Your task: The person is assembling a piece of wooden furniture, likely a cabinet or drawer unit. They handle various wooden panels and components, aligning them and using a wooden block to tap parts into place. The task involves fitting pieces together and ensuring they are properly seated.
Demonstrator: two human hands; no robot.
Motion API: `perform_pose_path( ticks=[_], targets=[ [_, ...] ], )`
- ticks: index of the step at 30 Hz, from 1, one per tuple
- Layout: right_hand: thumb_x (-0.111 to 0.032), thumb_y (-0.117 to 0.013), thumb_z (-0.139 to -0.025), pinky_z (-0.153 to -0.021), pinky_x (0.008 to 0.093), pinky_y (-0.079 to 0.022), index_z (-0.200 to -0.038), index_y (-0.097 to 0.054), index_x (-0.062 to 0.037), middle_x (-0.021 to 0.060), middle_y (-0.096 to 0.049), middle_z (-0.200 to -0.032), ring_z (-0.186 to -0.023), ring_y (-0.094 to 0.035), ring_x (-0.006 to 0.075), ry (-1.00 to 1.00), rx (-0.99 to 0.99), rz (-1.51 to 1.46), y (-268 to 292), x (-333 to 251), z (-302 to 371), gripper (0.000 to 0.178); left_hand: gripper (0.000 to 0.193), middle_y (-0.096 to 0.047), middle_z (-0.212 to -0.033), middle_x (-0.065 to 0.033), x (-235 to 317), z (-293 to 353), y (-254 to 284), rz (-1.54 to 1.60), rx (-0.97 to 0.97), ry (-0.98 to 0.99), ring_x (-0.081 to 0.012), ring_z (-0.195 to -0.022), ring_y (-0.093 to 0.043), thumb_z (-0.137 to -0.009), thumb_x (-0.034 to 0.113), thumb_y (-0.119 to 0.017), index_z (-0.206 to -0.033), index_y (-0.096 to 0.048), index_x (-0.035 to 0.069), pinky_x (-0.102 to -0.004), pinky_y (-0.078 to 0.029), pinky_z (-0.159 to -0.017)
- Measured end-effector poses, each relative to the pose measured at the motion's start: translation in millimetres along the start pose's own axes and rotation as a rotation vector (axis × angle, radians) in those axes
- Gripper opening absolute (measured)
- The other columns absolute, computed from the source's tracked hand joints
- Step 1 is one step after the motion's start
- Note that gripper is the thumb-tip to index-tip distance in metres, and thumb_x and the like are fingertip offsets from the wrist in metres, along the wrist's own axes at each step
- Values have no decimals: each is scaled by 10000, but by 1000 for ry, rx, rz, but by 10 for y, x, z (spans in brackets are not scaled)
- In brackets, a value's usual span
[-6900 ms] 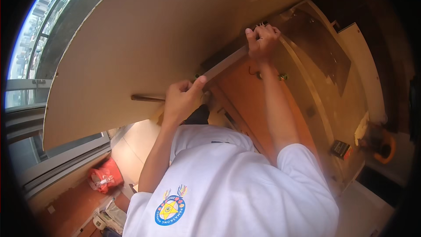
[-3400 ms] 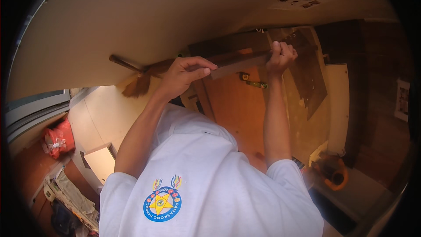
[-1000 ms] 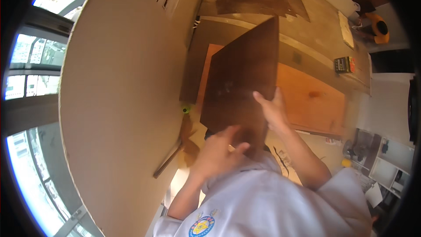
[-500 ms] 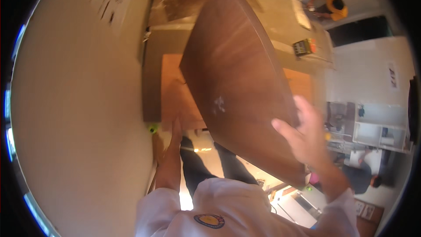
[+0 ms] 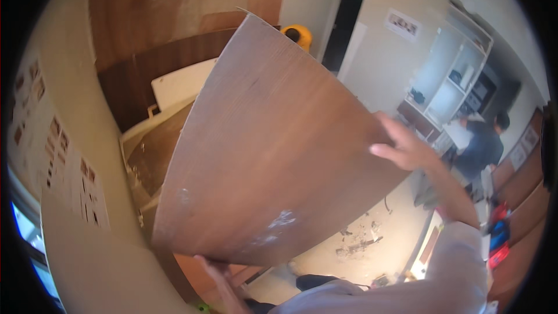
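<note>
A large brown wood-grain panel (image 5: 273,139) is held up tilted in front of me, with whitish smudges low on its face. My right hand (image 5: 404,146) grips its right edge, the thumb lying on the face and some fingers out of sight behind. At the lower left edge, my left hand (image 5: 220,279) supports the panel from below, its fingertips partly hidden by the board. Behind the panel's lower edge, part of an orange-brown wooden surface (image 5: 195,270) shows.
A worktable (image 5: 154,145) with a dark sheet on it lies behind the panel, beside the left wall. Two people are farther off, one in yellow (image 5: 299,35), one in dark clothes (image 5: 479,145) near a white shelf unit (image 5: 450,84). Scraps (image 5: 360,247) litter the floor.
The panel has swung round so its broad face is turned toward me. My left hand has come up against its lower edge; my right hand stays on the right edge. My view has tilted up.
</note>
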State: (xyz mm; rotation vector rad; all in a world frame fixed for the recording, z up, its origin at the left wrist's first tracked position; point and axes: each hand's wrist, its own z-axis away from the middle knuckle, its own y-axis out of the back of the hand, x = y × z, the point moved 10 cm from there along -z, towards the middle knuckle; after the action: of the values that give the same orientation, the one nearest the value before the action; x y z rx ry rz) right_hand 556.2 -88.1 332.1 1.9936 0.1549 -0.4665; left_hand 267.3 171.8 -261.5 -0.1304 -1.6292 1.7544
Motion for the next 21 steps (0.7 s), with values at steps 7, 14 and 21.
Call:
perform_pose_path(
  ticks=[7, 14, 21],
  targets=[
    [-406, -512, -1061, -957, 395, -471, -1362, -463, 59, 224, -665, -1126, -1095, -647, 308, -344, 383, -281, -447, 2115, 1258, 556, 844, -312, -1630, -144, 1532, 400, -1337, -436, -8, -320, -312, -1486, -293, -1028, 663, -387, -1586, -291, 37, -493, -225, -1227],
    [-585, -365, -1070, -1214, 395, -228, -1530, -276, 56, 220, -324, -1580, -1481, -295, 313, -618, 463, -707, -1636, 3416, 2160, 794, 869, -395, -1557, -180, 2212, 1342, -3062, -922, 274, -750, -332, -1428, -356, -997, 655, -491, -1518, -393, -35, -498, -252, -1198],
    [-691, -488, -976, -1236, 438, -151, -1598, -175, -54, 101, -232, -1642, -1537, -166, 237, -947, 452, -1801, -3625, 3411, 2754, 944, 907, -642, -1269, -217, 1676, 1620, -4661, -1881, 301, -804, -327, -1193, -585, -934, 721, -560, -1319, -609, -99, -497, -435, -1032]
  ],
)
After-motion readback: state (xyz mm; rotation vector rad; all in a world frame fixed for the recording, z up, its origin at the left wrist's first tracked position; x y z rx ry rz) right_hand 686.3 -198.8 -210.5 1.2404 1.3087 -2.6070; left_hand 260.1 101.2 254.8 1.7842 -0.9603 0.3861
